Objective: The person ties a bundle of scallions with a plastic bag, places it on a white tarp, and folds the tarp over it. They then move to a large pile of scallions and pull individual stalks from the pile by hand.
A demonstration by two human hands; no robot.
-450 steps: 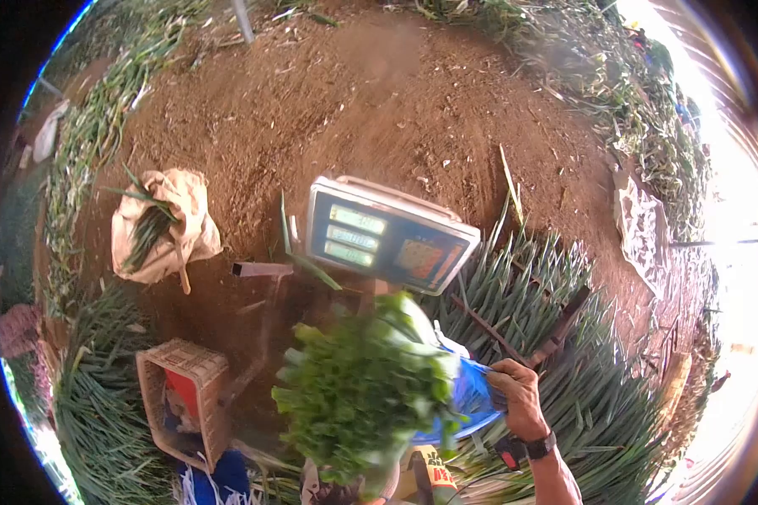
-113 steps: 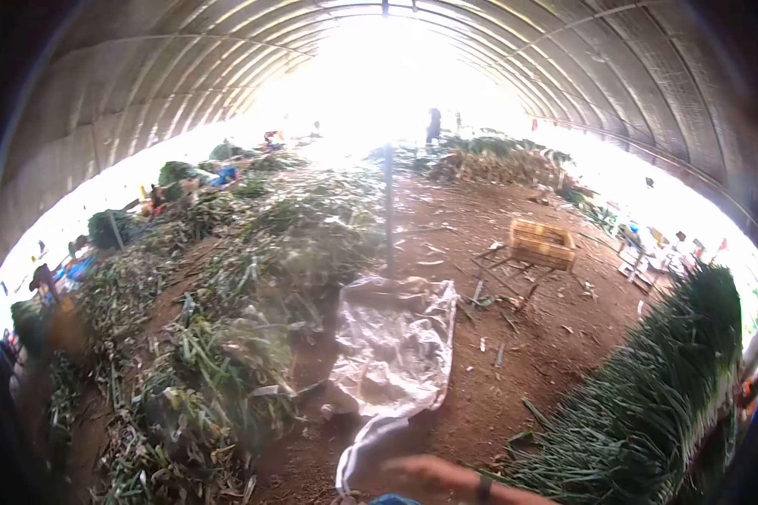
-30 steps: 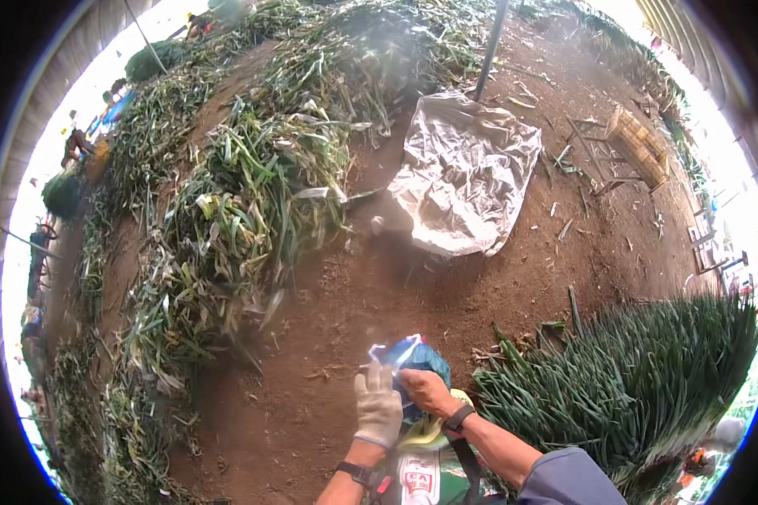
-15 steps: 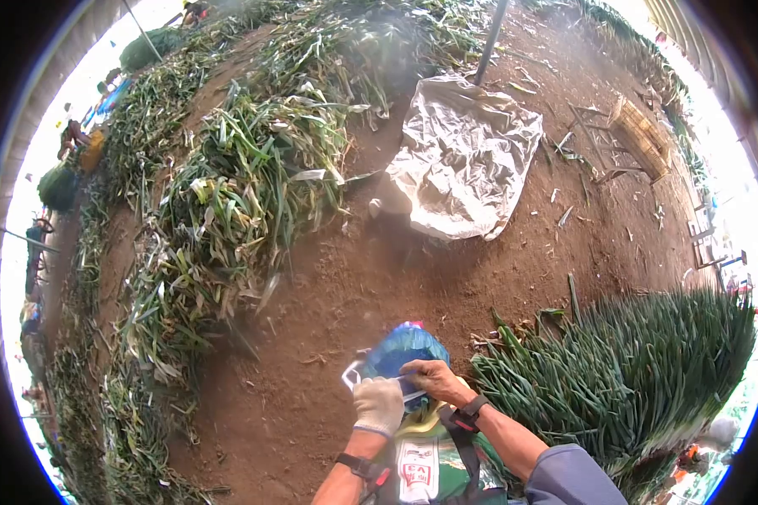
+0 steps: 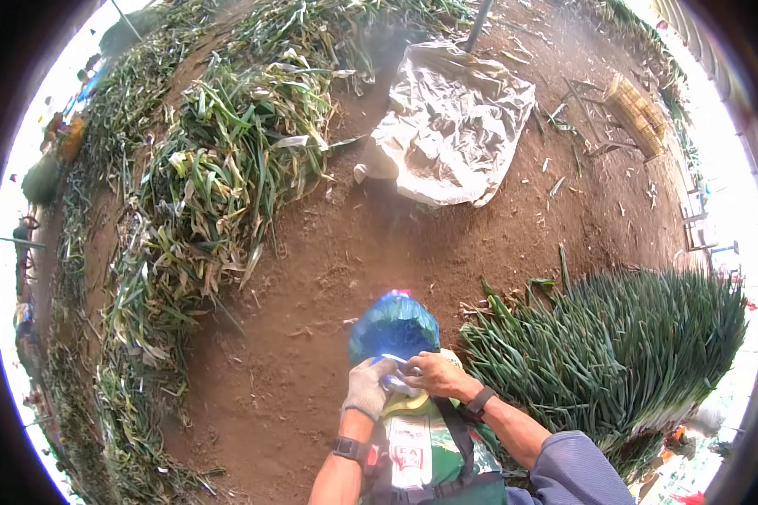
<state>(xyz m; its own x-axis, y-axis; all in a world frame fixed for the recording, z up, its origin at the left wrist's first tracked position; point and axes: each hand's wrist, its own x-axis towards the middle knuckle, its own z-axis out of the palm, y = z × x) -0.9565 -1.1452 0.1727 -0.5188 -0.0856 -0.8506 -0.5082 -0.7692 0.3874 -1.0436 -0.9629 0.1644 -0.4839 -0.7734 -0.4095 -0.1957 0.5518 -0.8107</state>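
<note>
My left hand (image 5: pixel 366 389), in a pale glove, is closed on the white edge of a blue plastic bag (image 5: pixel 393 326). Bare and close beside it, my right hand (image 5: pixel 436 374) pinches the same gathered white and blue material. The bag bulges out beyond both hands over the brown soil. Just below the hands, a green bag (image 5: pixel 448 454) with a white and red label lies against my body, with something yellow (image 5: pixel 406 404) at its top.
Bundled green onions (image 5: pixel 606 353) stand at the right. Heaped leaves (image 5: pixel 219 160) cover the left. A crumpled white sheet (image 5: pixel 455 126) lies ahead, beside a pole (image 5: pixel 480 25). A wooden chair with a woven part (image 5: pixel 636 114) is at the upper right.
My left hand has moved closer to my right hand, and the white strip that stuck out to the left is now gathered between them. The ground ahead has shifted up in view.
</note>
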